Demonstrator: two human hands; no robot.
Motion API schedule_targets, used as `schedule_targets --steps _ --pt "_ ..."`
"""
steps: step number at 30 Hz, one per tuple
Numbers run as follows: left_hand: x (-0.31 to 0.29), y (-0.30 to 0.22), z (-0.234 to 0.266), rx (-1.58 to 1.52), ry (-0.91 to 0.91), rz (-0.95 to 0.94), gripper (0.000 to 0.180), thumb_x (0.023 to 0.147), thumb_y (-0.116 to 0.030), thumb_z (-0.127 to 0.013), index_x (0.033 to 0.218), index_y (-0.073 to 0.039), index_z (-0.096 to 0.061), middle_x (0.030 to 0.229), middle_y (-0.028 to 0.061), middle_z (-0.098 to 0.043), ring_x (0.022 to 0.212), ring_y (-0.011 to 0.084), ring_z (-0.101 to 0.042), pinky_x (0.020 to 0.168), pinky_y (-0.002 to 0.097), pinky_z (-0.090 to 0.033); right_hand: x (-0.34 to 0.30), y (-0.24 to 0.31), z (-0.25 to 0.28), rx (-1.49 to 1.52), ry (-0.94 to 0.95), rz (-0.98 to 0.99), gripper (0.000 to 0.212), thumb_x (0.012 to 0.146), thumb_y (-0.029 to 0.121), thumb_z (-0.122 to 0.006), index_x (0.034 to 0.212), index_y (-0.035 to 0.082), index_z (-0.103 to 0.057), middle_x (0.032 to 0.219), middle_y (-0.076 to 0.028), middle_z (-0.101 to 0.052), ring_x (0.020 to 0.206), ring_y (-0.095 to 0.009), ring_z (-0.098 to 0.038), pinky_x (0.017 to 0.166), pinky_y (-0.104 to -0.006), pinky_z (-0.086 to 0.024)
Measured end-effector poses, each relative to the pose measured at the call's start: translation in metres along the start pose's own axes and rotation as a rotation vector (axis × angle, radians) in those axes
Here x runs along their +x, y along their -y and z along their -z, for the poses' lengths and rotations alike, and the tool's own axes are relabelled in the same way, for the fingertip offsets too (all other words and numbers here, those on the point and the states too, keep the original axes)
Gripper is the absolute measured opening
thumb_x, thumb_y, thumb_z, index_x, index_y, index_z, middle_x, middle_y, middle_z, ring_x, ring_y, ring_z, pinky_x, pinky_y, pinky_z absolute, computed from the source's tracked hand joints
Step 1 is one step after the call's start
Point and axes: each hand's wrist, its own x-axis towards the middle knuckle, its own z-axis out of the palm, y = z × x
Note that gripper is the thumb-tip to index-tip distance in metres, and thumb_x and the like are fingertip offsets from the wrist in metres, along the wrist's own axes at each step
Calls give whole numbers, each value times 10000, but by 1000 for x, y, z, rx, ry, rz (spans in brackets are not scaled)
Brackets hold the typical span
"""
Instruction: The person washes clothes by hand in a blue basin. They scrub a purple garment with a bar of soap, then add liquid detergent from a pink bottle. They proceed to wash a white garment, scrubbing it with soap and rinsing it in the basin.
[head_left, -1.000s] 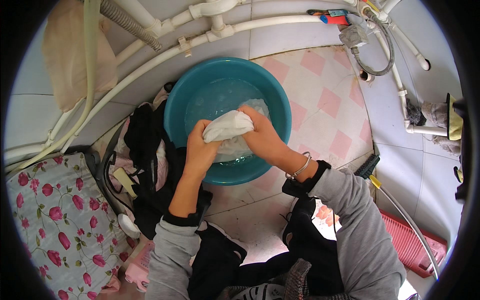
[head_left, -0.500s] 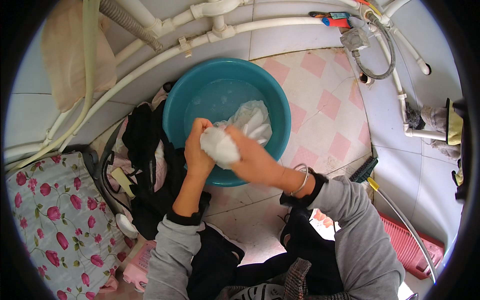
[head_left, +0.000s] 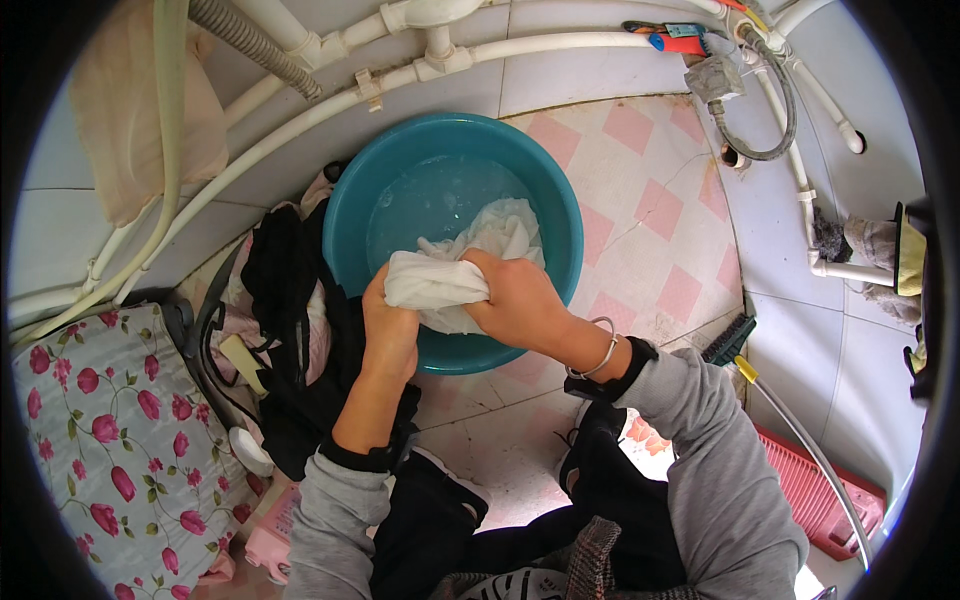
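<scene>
A wet white cloth (head_left: 500, 232) lies partly in the teal plastic basin (head_left: 345, 215), which has some cloudy water in its bottom. Over the basin's near side, one part of the cloth is stretched between my two hands. My left hand (head_left: 388, 325) grips its left end, fingers closed round it. At the other end my right hand (head_left: 520, 300) is also closed on the cloth, thumb on top. A metal bangle (head_left: 603, 350) circles my right wrist. What kind of garment or cloth it is cannot be made out.
Dark clothes (head_left: 285, 270) and a pink piece are heaped left of the basin. A flower-patterned cover (head_left: 120, 430) lies further left. White pipes (head_left: 540, 45) run along the tiled wall behind. To the right are a green-bristled brush (head_left: 730, 338), a hose and a red ribbed plastic item (head_left: 815, 485).
My hands have moved apart, and the bunched, blurred cloth between them is now stretched out. My left hand has shifted slightly left and down, my right slightly right.
</scene>
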Motion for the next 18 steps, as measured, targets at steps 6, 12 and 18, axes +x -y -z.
schedule_targets --steps 6,12,18 --pt "-10 -1 -8 -144 64 42 243 919 -38 -574 1159 1 -580 1123 63 -621 1051 127 -578 923 267 -446 7 -4 5 -278 9 -24 215 767 212 -683 905 101 -561 733 -127 -644 656 -353 -634 562 -442 -486" --pt "-13 -7 -8 -297 198 166 371 912 -87 -587 1266 11 -534 1198 82 -602 1099 162 -577 967 298 -440 24 -13 13 -191 -154 -85 181 785 154 -643 938 88 -570 796 -167 -651 742 -356 -650 609 -441 -507" --pt "-3 -11 0 -423 335 360 453 878 -165 -634 1270 33 -525 1214 112 -600 1072 179 -600 905 309 -486 26 -24 15 709 245 -526 350 874 116 -597 1216 44 -575 1134 -130 -647 976 -239 -644 843 -333 -503"
